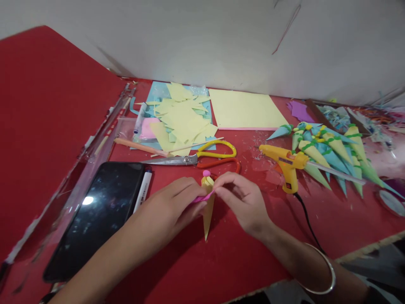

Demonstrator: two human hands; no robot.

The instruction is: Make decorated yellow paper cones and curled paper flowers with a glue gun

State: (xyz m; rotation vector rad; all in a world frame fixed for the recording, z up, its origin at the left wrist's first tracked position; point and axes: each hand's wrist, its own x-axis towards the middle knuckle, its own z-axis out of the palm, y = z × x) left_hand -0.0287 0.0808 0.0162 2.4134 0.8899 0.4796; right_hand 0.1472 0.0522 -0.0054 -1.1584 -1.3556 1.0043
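A pale yellow paper cone [207,216] points toward me on the red table, with a small pink ball [206,173] at its wide end. Across the cone runs a magenta strip [202,198]. My left hand [177,200] has its fingers closed on the strip at the cone's left side. On the right, the thumb and forefinger of my right hand [242,198] pinch the strip's other end. Just beyond the hands lie scissors [190,160] with one yellow and one red handle.
A black phone [101,215] and a marker [144,190] lie left. Yellow paper pieces [180,114] and a yellow sheet [247,110] are at the back. A yellow glue gun [286,164] rests right, beside a pile of finished-looking cones [335,154].
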